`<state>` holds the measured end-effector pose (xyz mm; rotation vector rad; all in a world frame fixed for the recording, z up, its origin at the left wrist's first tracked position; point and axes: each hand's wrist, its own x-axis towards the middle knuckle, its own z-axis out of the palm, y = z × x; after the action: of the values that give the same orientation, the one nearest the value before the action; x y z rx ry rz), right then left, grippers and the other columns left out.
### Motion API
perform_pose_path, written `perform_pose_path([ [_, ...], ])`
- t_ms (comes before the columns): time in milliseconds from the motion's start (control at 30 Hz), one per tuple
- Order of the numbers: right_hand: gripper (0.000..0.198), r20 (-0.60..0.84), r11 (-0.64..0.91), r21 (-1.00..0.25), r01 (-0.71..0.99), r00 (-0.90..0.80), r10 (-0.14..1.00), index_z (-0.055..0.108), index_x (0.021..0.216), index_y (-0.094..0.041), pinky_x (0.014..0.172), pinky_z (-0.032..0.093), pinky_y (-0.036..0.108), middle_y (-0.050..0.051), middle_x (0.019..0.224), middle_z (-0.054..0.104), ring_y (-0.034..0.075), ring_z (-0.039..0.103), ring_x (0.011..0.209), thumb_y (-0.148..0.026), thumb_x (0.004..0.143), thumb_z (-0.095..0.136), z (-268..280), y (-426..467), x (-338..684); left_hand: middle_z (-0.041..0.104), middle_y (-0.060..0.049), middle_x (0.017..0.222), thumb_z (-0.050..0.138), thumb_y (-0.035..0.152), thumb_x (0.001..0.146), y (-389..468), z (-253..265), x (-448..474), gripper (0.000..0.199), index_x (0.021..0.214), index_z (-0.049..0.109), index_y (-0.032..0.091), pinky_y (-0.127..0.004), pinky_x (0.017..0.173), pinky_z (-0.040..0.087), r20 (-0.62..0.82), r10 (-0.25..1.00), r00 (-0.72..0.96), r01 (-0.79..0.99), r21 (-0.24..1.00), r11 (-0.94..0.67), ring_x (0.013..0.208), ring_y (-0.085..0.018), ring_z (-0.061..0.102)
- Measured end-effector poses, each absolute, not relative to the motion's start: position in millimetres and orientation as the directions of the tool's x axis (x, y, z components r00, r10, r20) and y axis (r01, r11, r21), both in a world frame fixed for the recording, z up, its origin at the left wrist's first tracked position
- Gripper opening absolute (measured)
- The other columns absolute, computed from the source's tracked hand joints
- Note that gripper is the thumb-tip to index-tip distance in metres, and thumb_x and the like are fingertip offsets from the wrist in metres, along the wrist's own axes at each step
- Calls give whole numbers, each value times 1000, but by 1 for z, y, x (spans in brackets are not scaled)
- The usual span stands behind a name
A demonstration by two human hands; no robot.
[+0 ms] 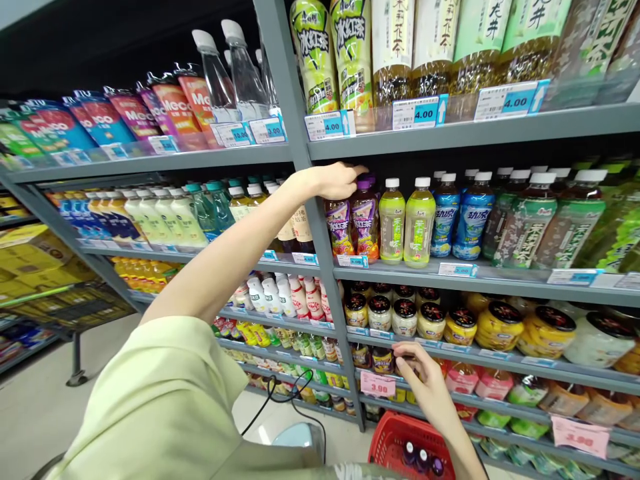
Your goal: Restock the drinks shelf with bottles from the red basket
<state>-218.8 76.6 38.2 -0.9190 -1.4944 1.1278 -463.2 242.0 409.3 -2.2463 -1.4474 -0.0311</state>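
Note:
My left hand (340,180) reaches across to the top of the purple-labelled drink bottles on the middle shelf. Its index finger stretches out over the purple cap (367,181) of a bottle, while the other fingers bend downward and are partly hidden. Under the hand stands a front purple-labelled bottle (339,227), its cap covered. Another purple-labelled bottle (365,223) stands beside it on the right. Lower down, my right hand (417,370) is empty with fingers apart, in front of a shelf edge and near small dark bottles (383,360).
Green-labelled bottles (393,223) and blue-labelled bottles (474,217) line the same shelf. Lidded jars (431,321) fill the shelf below. A red basket (383,437) with several bottles is on the floor below my right hand. A dark cable (273,393) and a grey shelf post (327,267) are nearby.

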Motion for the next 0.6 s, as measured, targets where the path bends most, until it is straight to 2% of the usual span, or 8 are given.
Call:
perform_pose_path([
  [100, 31, 265, 274, -962, 8, -218, 939, 71, 106, -23, 93, 53, 27, 8, 123, 67, 21, 66, 112, -53, 97, 63, 38, 76, -222, 57, -12, 152, 34, 34, 102, 249, 406, -458, 58, 155, 49, 17, -34, 115, 42, 246, 802, 544, 824, -340, -454, 136, -25, 57],
  [200, 31, 259, 270, -963, 16, -236, 937, 71, 106, -23, 93, 53, 27, 8, 123, 67, 22, 65, 114, -52, 97, 64, 37, 74, -225, 66, -14, 137, 39, 36, 101, 260, 399, -453, 51, 142, 61, 16, -33, 107, 46, 255, 801, 541, 823, -358, -442, 126, -26, 62],
  [333, 30, 263, 276, -961, 23, -239, 935, 71, 106, -24, 93, 53, 27, 8, 121, 68, 21, 66, 112, -52, 98, 63, 36, 72, -225, 72, -13, 120, 41, 32, 98, 267, 396, -451, 43, 129, 67, 16, -32, 96, 49, 266, 811, 521, 840, -329, -431, 112, -26, 67],
  [500, 32, 272, 282, -959, 23, -197, 942, 72, 104, -23, 92, 55, 27, 9, 118, 69, 22, 67, 109, -53, 97, 63, 34, 73, -221, 73, -16, 110, 38, 29, 98, 249, 406, -450, 44, 124, 69, 11, -36, 93, 49, 213, 782, 586, 790, -368, -491, 105, -28, 68],
  [600, 33, 272, 280, -960, 14, -183, 945, 72, 104, -23, 92, 55, 27, 9, 117, 69, 22, 67, 110, -53, 97, 64, 34, 74, -222, 74, -13, 109, 39, 32, 98, 241, 412, -450, 43, 124, 69, 13, -33, 92, 49, 187, 798, 572, 792, -376, -480, 103, -26, 68],
])
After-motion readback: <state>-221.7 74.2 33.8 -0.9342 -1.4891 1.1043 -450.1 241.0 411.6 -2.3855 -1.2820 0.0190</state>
